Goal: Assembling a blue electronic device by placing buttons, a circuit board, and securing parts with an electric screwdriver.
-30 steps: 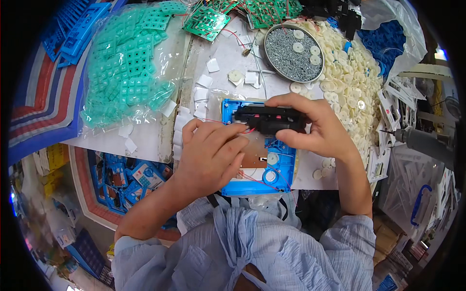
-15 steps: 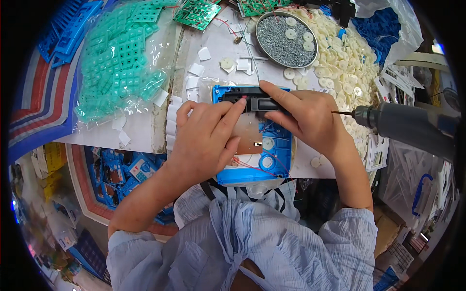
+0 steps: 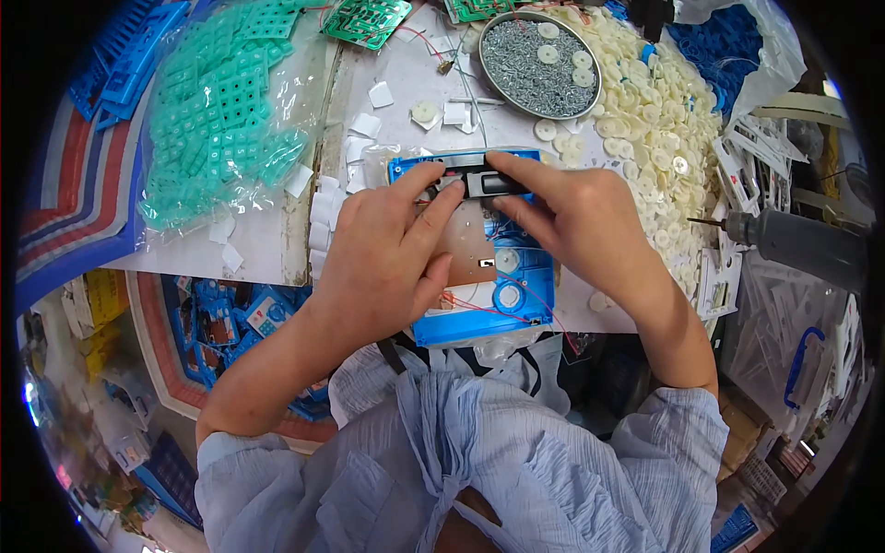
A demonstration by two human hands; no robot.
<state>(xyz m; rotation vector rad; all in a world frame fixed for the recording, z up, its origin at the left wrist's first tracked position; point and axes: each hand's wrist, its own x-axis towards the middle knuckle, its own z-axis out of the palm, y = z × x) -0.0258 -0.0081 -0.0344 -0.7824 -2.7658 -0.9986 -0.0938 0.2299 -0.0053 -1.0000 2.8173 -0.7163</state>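
A blue plastic casing (image 3: pixel 537 293) lies open on the table in front of me. Inside it sit a brown circuit board (image 3: pixel 467 247), thin red wires and a round white disc. Along the casing's far edge is a black plastic part (image 3: pixel 502 184). My right hand (image 3: pixel 597 217) pinches the right end of this part between thumb and forefinger. From the other side, the bent fingers of my left hand (image 3: pixel 373 249) press on its left end, while the left thumb rests over the board. My fingers cover part of the black piece.
A grey power screwdriver (image 3: pixel 811 241) hangs at the right. Behind the casing stand a round dish of screws (image 3: pixel 539 88) and a heap of cream discs (image 3: pixel 659 157). Green keypads (image 3: pixel 226 111) in a clear bag lie left; green circuit boards (image 3: pixel 367 20) are at the back.
My left fingers have shifted on the black part, and both hands remain at it. The casing sits slightly farther left and up in view. The hanging screwdriver has swung to the right, away from my arm.
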